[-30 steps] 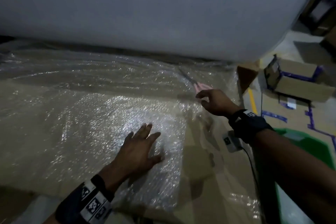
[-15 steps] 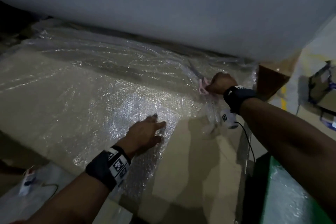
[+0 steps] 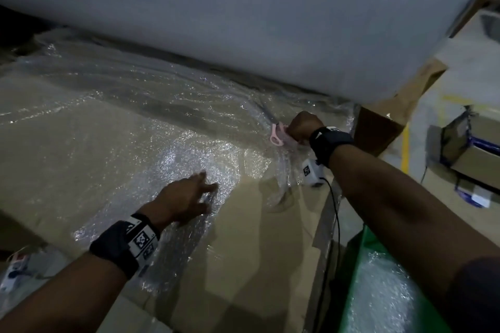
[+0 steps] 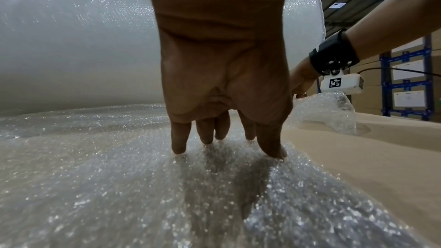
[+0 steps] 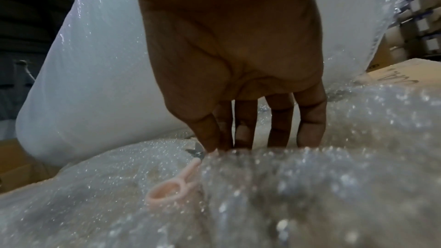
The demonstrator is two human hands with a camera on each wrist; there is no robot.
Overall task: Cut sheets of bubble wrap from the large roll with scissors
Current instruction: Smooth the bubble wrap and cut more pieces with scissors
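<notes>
2 hands work on the bubble wrap (image 3: 113, 127), which lies pulled out flat over the cardboard-covered table (image 3: 270, 238), reaching from the far left almost to the right edge. At the near left, the left hand (image 3: 184, 200) presses down on the sheet with its fingers (image 4: 179, 139) straight and slightly spread, holding nothing. Behind, the large roll (image 3: 243, 21) fills the whole far side. To the right, the pink-handled scissors (image 3: 277, 135) lie on the wrap, blades pointing toward the roll. The right hand (image 3: 303, 126) sits on them, fingertips (image 5: 210, 139) pushed down at the pivot; 1 handle loop lies free, and I cannot tell whether the fingers have truly closed on the tool. Farther right stand cardboard boxes (image 3: 470, 143).

I judge the wrap light, soft and slippery, prone to bunching under the blades, so it wants pinning flat close beside the cut line. The scissors are best taken by their loops.
</notes>
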